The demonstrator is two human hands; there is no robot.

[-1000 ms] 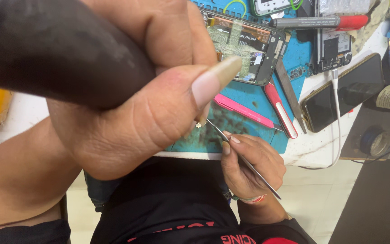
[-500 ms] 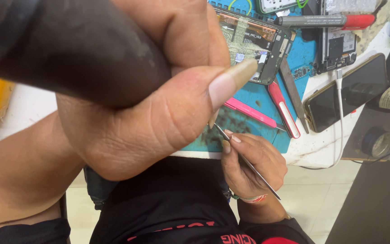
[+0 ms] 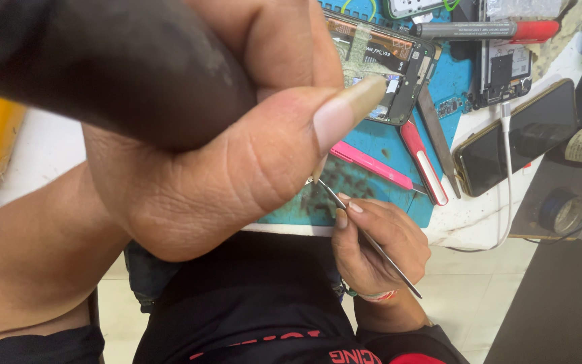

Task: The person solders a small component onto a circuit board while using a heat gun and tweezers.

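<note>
The left hand [image 3: 237, 141] is raised close to the camera, clenched around a thick dark handle [image 3: 102, 61], thumb pressed along its side. Below it, the right hand [image 3: 378, 249] pinches a thin metal probe [image 3: 368, 239], whose tip rests on the blue mat [image 3: 372, 141] at the near edge of the worktop [image 3: 479, 216]. Beyond the probe tip on the mat lies an opened phone [image 3: 392, 67] with its circuitry showing. Right of that phone sit a pink pry tool [image 3: 372, 165], a red-and-white tool [image 3: 426, 162] and a dark phone [image 3: 513, 138] on a white cable.
</note>
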